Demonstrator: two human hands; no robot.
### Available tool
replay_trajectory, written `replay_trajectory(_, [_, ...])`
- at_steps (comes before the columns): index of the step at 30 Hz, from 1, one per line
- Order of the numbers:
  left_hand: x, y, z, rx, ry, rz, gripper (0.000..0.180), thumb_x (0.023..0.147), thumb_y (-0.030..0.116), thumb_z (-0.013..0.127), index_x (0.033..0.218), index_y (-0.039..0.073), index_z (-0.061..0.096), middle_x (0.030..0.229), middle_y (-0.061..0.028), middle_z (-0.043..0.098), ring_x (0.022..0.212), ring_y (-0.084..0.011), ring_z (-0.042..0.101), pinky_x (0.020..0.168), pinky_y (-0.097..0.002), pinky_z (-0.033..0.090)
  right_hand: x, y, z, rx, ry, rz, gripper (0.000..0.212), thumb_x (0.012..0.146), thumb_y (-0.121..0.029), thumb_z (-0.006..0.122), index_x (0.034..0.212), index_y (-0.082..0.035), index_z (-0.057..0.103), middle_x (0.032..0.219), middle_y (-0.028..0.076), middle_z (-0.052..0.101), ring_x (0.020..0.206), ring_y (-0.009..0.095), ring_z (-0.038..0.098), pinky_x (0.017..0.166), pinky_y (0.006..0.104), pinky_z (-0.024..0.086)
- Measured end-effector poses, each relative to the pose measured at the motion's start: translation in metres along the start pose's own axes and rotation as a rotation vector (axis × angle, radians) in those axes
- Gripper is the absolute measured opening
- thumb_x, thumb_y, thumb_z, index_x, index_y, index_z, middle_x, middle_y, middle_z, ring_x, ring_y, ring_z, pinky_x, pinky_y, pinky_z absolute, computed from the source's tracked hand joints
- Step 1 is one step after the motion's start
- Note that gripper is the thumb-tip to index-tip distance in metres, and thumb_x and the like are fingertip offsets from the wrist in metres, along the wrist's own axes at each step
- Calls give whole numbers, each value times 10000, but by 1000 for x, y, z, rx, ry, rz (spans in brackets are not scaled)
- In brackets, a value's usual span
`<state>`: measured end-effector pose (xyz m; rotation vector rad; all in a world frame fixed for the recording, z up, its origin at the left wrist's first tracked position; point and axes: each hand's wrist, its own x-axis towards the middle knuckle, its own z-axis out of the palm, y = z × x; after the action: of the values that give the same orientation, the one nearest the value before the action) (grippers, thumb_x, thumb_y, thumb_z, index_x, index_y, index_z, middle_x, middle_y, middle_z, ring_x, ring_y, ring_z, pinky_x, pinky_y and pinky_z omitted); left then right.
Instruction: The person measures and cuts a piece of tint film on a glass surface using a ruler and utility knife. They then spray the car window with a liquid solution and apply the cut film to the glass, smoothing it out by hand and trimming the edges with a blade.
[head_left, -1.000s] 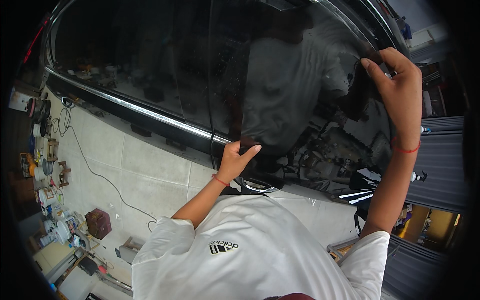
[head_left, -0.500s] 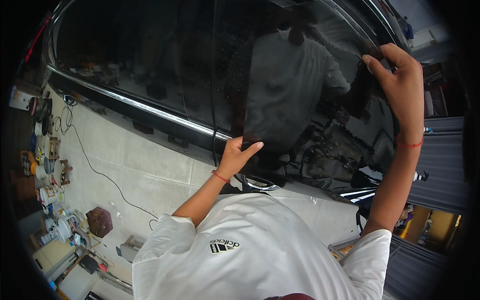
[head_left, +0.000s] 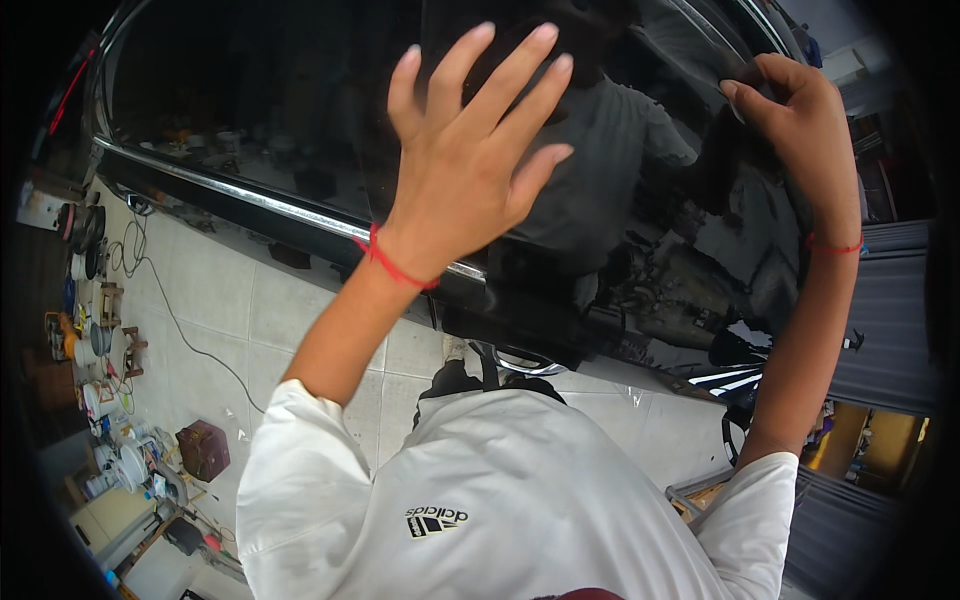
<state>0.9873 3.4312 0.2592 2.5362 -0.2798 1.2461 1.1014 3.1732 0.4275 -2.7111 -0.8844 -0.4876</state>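
A glossy black car side with dark window glass [head_left: 250,90] fills the far part of the view. Over its right portion lies a sheet of dark, shiny film [head_left: 610,170], reflecting my shirt. My right hand [head_left: 800,120] pinches the film's edge at the far right, thumb against fingers. With fingers spread wide, my left hand [head_left: 470,160] is over the glass near the film's left edge, holding nothing. Whether its palm touches the surface is hidden. A chrome trim strip [head_left: 240,198] runs below the glass and passes behind my left wrist.
Pale floor tiles [head_left: 210,320] lie beneath, crossed by a thin black cable [head_left: 190,335]. A maroon box [head_left: 202,450] stands at the left, near a cluttered row of tools and containers [head_left: 125,460]. Grey corrugated panels [head_left: 880,330] rise at the right.
My left hand has let go of the film's lower left edge and moved up over the glass, fingers spreading. The right hand keeps its pinch, shifted slightly upward.
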Motion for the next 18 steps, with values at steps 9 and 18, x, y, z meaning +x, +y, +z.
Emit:
replay_trajectory(9, [42, -16, 2, 160, -10, 208, 594, 929, 427, 738, 1433, 128, 644, 1534, -36, 558, 1467, -289, 407, 1251, -630, 107, -4, 20, -16, -139, -141, -28, 270, 1021, -235, 716, 882, -11, 658, 706, -8, 539, 648, 85, 458, 633, 289, 390])
replay_trajectory(18, [40, -31, -4, 410, -102, 362, 570, 1005, 471, 705, 1539, 300, 598, 1636, 52, 499, 1516, -236, 410, 1241, -586, 132, 1, -13, -44, -170, -89, -57, 381, 834, -360, 808, 1065, -58, 839, 1024, 172, 809, 940, 304, 749, 908, 406, 569])
